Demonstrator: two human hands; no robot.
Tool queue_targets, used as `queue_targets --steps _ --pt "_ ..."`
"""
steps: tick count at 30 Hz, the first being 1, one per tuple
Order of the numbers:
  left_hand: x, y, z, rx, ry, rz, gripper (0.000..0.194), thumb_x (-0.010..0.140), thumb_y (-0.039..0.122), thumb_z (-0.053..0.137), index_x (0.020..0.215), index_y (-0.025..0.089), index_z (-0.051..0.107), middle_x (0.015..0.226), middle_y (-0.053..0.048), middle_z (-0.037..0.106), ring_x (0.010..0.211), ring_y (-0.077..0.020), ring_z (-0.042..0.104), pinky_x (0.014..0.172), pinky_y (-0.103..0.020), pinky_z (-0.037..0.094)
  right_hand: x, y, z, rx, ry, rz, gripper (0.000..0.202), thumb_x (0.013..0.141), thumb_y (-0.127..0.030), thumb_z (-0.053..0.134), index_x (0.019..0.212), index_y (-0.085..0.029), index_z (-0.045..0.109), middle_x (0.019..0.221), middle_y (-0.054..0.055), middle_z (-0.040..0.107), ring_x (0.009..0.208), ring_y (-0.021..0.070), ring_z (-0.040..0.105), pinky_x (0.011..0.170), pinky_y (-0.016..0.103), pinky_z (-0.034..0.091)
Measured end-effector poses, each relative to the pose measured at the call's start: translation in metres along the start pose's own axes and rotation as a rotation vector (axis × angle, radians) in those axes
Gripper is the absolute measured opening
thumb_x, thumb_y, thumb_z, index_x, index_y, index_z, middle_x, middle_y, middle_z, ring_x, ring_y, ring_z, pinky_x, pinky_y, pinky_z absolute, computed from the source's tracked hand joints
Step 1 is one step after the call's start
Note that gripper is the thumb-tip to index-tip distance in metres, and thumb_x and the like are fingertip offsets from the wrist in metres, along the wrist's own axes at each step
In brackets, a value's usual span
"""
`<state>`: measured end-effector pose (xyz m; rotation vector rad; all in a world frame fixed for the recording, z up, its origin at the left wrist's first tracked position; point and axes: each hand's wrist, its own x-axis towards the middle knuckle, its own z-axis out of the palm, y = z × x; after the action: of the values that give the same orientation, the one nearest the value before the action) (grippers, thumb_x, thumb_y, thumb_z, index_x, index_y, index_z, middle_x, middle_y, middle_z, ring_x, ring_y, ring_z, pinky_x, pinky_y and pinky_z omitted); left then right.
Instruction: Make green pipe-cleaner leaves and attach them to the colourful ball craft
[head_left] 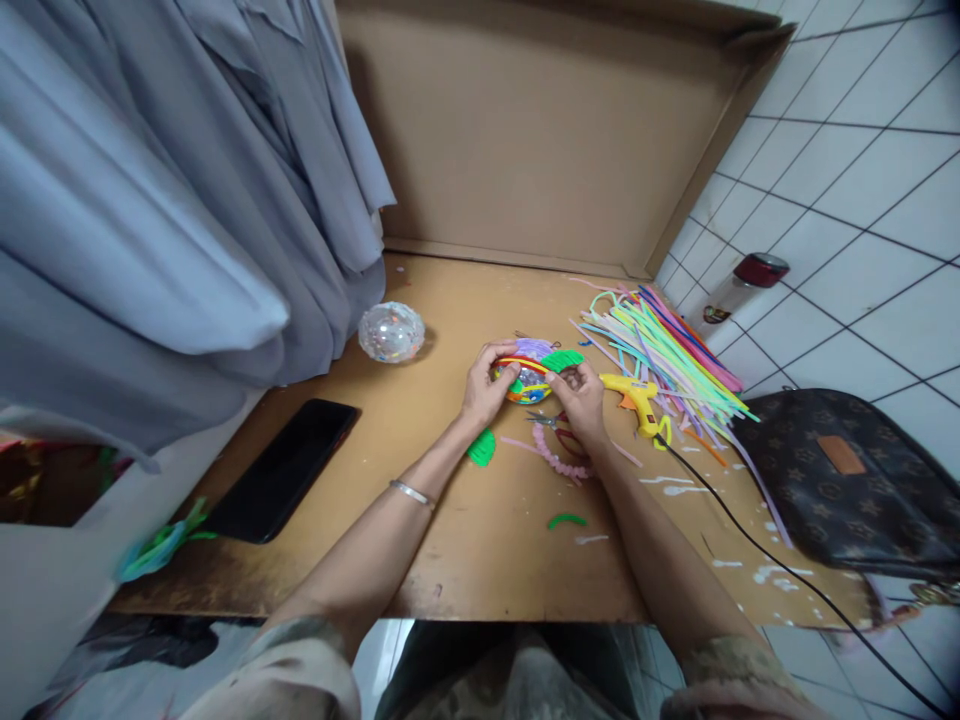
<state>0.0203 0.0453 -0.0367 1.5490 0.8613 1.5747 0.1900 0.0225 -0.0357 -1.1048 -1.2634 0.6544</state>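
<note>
Over the middle of the table, my left hand (489,388) grips the left side of a round clear piece wrapped in coloured pipe cleaners (529,367), with purple, red, yellow and orange strands. At its right side, the fingers of my right hand (582,396) are closed on the edge, by a green leaf shape (562,360). My fingers cover part of the piece. Just below lie small scissors (546,418) and a pink bumpy ring (553,458), partly hidden by my right wrist. A second green leaf (482,448) rests beside my left wrist.
A yellow glue gun (636,402) lies to the right, its black cord trailing off the table. Behind it are a pile of pipe cleaners (660,345), a bottle (739,290) and a dark bag (855,480). On the left are a clear faceted ball (391,332) and a phone (283,470).
</note>
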Motion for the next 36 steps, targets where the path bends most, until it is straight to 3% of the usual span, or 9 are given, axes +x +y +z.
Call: queue_targets --steps 12,25,32,36 --pt "0.001 0.001 0.002 -0.002 0.044 0.001 0.025 0.089 0.041 0.061 0.099 0.020 0.070 0.119 -0.011 0.069 0.119 -0.0252 0.063 0.108 -0.043 0.046 0.000 -0.003 0.000 -0.003 -0.006 0.000 0.037 0.073 -0.052 0.075 0.091 -0.022 0.063 0.088 0.004 0.067 0.081 0.0199 0.062 0.082 0.038 0.052" --pt "-0.001 -0.003 0.002 -0.034 0.042 -0.055 0.041 0.090 0.052 0.060 0.114 0.019 0.066 0.128 -0.013 0.067 0.122 -0.0268 0.062 0.106 -0.043 0.049 -0.001 -0.013 -0.005 0.022 -0.004 0.016 0.038 0.075 -0.050 0.074 0.097 -0.021 0.063 0.089 0.005 0.070 0.080 0.0205 0.064 0.079 0.037 0.053" --pt "0.000 -0.004 0.000 -0.024 0.057 -0.062 0.043 0.089 0.053 0.060 0.114 0.019 0.067 0.126 -0.013 0.067 0.120 -0.0270 0.062 0.104 -0.042 0.049 -0.001 -0.017 -0.008 0.022 0.138 -0.019 0.042 0.078 -0.049 0.064 0.109 -0.021 0.061 0.096 0.006 0.065 0.089 0.0218 0.060 0.083 0.038 0.051" --pt "-0.002 -0.006 -0.002 -0.002 0.083 -0.060 0.041 0.090 0.053 0.059 0.115 0.021 0.067 0.125 -0.012 0.067 0.120 -0.0265 0.062 0.103 -0.041 0.049 0.000 -0.018 -0.010 -0.044 0.283 -0.069 0.040 0.084 -0.050 0.056 0.113 -0.022 0.058 0.091 0.004 0.058 0.085 0.0205 0.056 0.082 0.037 0.049"
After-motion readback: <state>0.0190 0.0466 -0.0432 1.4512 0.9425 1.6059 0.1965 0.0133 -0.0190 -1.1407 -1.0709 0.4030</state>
